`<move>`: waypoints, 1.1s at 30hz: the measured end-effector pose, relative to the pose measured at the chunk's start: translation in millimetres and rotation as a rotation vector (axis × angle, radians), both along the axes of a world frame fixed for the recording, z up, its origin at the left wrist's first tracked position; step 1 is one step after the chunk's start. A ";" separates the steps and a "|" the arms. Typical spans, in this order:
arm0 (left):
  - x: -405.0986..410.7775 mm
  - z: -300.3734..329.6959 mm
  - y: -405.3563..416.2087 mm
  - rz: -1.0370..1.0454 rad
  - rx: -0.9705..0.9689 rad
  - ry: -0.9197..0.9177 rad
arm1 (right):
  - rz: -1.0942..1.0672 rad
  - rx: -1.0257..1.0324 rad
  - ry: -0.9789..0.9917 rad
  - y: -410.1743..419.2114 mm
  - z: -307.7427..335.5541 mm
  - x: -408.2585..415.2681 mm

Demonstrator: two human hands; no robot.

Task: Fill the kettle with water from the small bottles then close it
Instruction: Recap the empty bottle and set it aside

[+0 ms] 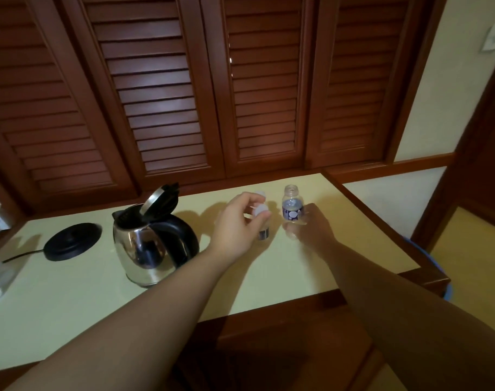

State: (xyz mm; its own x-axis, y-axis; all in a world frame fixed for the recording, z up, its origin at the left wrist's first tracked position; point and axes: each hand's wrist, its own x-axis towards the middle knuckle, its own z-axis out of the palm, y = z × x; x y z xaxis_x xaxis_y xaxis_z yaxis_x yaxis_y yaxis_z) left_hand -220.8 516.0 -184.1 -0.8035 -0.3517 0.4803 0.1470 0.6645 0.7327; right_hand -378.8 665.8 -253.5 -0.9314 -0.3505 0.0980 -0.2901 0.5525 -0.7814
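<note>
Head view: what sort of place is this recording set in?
Probably a hotel or guest room. A steel kettle stands off its base on a pale counter with small water bottles, below louvred wooden shutters.

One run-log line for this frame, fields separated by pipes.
kettle: lid up, off base | left hand: fingers on capped bottle | right hand: by uncapped bottle, grip unclear

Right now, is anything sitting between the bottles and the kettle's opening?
Nothing visible does. The kettle stands left of the capped bottle with bare counter between, and its lid is tipped up. The left hand is at that bottle's cap.
</note>
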 end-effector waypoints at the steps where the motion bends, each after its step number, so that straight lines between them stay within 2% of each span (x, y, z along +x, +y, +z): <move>1: -3.6 5.0 1.0 -0.004 -0.001 0.006 | -0.022 -0.009 0.053 6.9 6.3 6.4; 4: -13.0 21.4 5.1 -0.008 -0.022 0.018 | 0.009 0.110 0.322 27.2 19.9 18.3; 7: -20.0 27.6 7.0 -0.015 -0.050 -0.036 | 0.071 0.111 0.438 42.5 29.2 26.5; 12: -20.4 25.9 5.9 0.002 -0.005 -0.098 | 0.079 0.041 0.521 55.2 35.6 33.6; 25: -13.6 33.0 -7.5 -0.155 0.381 -0.223 | 0.159 -0.044 0.569 62.3 33.5 40.3; 30: -8.6 37.1 -5.4 -0.167 0.517 -0.324 | 0.146 -0.010 0.648 62.3 30.8 39.9; 33: -8.6 37.7 -6.9 -0.156 0.562 -0.317 | 0.159 0.007 0.673 58.9 35.7 40.3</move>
